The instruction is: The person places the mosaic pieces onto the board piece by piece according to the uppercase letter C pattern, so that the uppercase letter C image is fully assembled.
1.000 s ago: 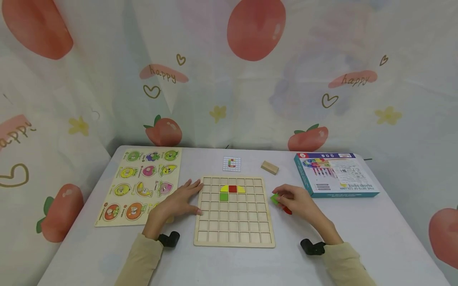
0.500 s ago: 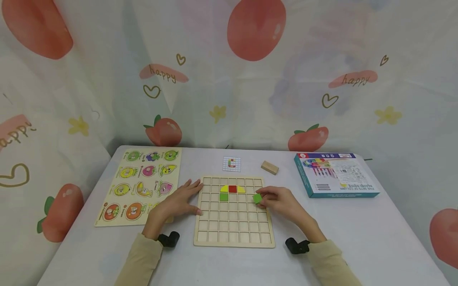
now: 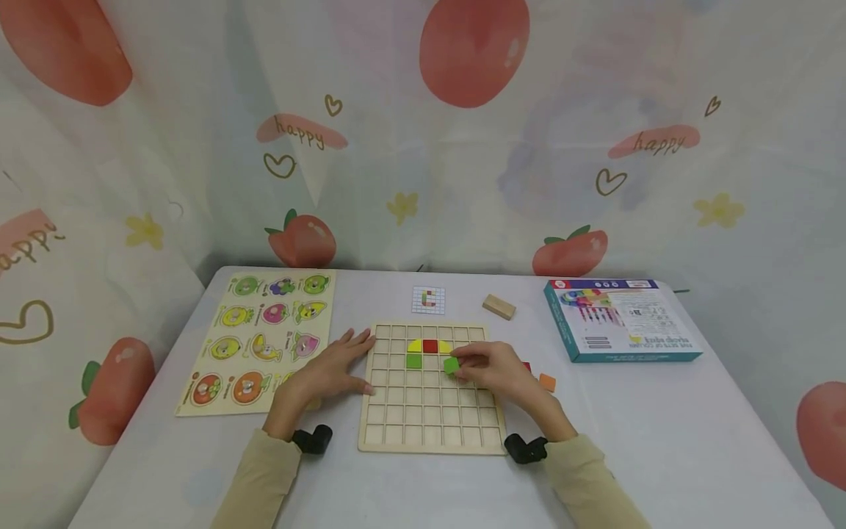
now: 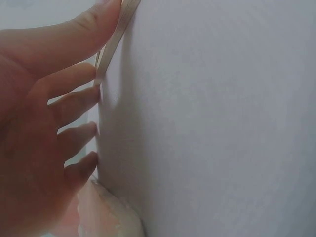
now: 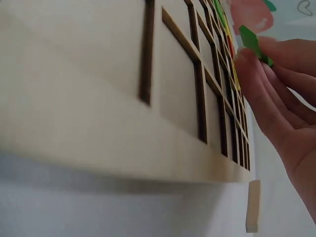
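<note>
My right hand (image 3: 492,367) pinches a green square tile (image 3: 451,366) between thumb and fingers, over the upper right part of a wooden grid board (image 3: 430,446). The same green tile (image 5: 251,41) shows tilted in the right wrist view, close above the grid. In the board's cells sit a red square tile (image 3: 430,346), yellow curved-edge tiles (image 3: 414,347) on both sides of it and a green square tile (image 3: 413,361) below the left yellow one. My left hand (image 3: 333,373) lies with fingers spread, thumb and fingertips at the board's left edge.
Beyond the board lie a small pattern card (image 3: 428,300) and a wooden block (image 3: 499,307). An orange tile (image 3: 547,382) and a partly hidden red tile (image 3: 526,366) are right of the board. A boxed set (image 3: 628,323) stands back right; a fruit puzzle board (image 3: 264,338) lies left.
My right hand has carried the green tile leftward from the table beside the board to over the grid. The orange and red tiles now show behind it. The left hand stays put.
</note>
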`<action>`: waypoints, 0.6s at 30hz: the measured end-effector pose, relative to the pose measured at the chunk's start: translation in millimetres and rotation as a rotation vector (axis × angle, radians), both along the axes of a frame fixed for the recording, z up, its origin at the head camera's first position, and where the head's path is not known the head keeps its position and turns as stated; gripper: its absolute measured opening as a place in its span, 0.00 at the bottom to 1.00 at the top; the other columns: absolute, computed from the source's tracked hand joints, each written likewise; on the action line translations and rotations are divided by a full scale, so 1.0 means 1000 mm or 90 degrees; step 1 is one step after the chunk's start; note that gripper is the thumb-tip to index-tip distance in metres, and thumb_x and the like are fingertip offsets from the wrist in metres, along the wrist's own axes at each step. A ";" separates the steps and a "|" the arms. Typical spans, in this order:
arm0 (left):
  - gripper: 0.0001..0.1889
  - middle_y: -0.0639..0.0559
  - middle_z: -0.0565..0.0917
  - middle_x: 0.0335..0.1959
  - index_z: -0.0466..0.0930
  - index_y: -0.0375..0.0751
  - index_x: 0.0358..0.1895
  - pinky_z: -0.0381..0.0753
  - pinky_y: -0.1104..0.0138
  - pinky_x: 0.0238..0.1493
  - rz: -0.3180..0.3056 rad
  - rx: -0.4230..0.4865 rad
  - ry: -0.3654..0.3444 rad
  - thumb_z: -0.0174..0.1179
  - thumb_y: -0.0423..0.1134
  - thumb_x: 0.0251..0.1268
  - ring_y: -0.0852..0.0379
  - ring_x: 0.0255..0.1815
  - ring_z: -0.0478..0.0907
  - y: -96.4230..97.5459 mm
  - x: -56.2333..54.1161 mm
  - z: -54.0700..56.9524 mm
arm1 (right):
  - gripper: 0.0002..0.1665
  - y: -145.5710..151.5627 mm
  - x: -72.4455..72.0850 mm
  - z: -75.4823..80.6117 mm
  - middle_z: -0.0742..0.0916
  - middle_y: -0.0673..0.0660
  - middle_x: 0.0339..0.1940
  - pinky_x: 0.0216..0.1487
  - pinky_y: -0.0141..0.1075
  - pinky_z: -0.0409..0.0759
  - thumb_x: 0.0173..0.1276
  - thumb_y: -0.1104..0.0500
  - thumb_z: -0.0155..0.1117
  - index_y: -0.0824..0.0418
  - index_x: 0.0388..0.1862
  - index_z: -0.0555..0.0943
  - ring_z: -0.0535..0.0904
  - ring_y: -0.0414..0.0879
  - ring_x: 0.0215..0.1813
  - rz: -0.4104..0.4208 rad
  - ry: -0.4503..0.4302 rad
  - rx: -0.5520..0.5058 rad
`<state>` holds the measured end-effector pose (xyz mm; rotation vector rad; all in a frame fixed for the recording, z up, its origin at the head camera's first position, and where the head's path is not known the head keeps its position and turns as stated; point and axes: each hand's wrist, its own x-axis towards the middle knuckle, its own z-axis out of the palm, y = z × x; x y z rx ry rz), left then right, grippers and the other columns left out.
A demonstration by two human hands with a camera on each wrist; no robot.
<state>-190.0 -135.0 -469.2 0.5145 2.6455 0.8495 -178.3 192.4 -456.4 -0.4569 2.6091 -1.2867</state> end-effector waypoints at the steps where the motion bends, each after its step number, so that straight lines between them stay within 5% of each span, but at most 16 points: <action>1: 0.49 0.49 0.55 0.84 0.61 0.43 0.80 0.49 0.39 0.81 0.001 0.001 -0.001 0.76 0.46 0.57 0.39 0.86 0.41 0.000 0.000 0.001 | 0.18 -0.002 0.000 0.000 0.91 0.56 0.44 0.49 0.33 0.87 0.65 0.63 0.74 0.64 0.54 0.87 0.87 0.44 0.43 0.000 -0.001 0.002; 18: 0.49 0.50 0.55 0.84 0.61 0.44 0.81 0.49 0.39 0.82 0.006 -0.005 -0.006 0.77 0.47 0.56 0.40 0.86 0.41 0.000 -0.002 -0.002 | 0.15 -0.042 -0.002 0.000 0.88 0.50 0.39 0.44 0.30 0.81 0.62 0.62 0.77 0.60 0.49 0.89 0.81 0.41 0.40 0.057 0.010 0.037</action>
